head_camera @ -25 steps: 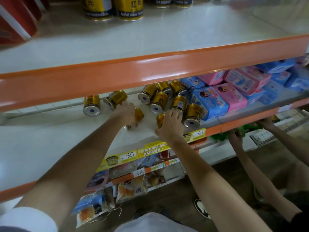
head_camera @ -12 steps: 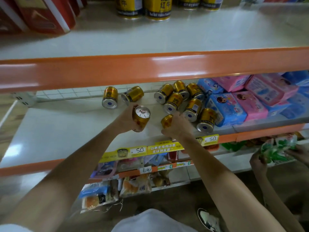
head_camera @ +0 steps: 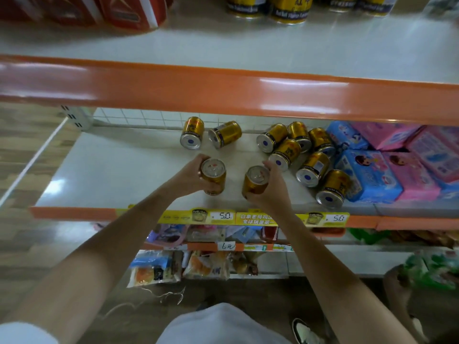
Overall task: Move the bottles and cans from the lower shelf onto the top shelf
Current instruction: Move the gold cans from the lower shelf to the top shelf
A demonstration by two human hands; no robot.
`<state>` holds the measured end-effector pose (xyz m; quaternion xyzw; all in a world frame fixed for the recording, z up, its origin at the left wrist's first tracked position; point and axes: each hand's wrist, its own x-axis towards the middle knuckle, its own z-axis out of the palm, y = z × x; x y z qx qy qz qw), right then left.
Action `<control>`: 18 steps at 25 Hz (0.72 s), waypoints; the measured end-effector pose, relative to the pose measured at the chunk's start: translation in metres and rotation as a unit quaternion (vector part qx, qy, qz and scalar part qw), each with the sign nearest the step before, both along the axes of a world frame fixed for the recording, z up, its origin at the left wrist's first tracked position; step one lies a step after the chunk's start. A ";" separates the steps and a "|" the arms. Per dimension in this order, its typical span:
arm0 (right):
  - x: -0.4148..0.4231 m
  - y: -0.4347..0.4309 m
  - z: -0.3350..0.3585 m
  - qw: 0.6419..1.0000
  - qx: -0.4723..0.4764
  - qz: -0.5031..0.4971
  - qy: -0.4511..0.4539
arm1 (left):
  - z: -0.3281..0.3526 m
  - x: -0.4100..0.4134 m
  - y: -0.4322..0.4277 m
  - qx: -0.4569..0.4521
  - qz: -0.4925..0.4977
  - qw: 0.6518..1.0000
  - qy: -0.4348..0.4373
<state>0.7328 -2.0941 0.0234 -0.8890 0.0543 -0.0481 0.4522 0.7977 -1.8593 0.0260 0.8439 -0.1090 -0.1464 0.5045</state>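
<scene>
My left hand (head_camera: 190, 173) grips a gold can (head_camera: 213, 177) held upright, its silver top facing me, just above the lower shelf (head_camera: 119, 175). My right hand (head_camera: 272, 187) grips a second gold can (head_camera: 255, 181), also upright. Several more gold cans lie on their sides on that shelf: two at the back (head_camera: 192, 132) and a cluster to the right (head_camera: 285, 153). The top shelf (head_camera: 223, 50) carries a few upright gold cans (head_camera: 289, 9) at the back.
Red cartons (head_camera: 129, 13) stand at the top shelf's back left. Blue and pink packs (head_camera: 377, 177) fill the lower shelf's right part. An orange rail (head_camera: 223, 93) fronts the top shelf. Another person's hand (head_camera: 397, 286) holds green packets at lower right.
Both hands have lifted a can off the lower shelf and turned it upright, drawing it toward the shelf's front edge. The view has tilted and shifted left.
</scene>
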 end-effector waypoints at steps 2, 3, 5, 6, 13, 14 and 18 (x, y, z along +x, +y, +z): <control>-0.001 0.003 -0.003 0.999 0.041 -0.005 -0.001 | -0.002 -0.002 0.000 -0.016 0.012 1.000 0.013; -0.001 0.003 -0.004 0.999 0.054 -0.006 -0.006 | -0.004 -0.004 -0.001 -0.033 0.021 0.999 0.019; -0.002 0.002 -0.010 0.997 0.071 -0.007 -0.021 | -0.008 -0.008 -0.003 -0.059 0.041 0.997 0.029; -0.002 0.003 -0.013 0.997 0.077 -0.008 -0.027 | -0.009 -0.009 -0.003 -0.064 0.049 0.996 0.031; 0.005 0.015 -0.013 0.996 0.024 -0.074 -0.051 | -0.012 -0.012 -0.008 -0.079 0.065 0.994 0.040; 0.007 0.012 -0.010 0.997 0.043 -0.056 -0.043 | -0.013 -0.012 -0.007 -0.084 0.061 0.994 0.044; 0.018 0.001 0.003 0.997 0.067 0.031 -0.035 | -0.014 -0.013 -0.005 -0.093 0.047 0.994 0.046</control>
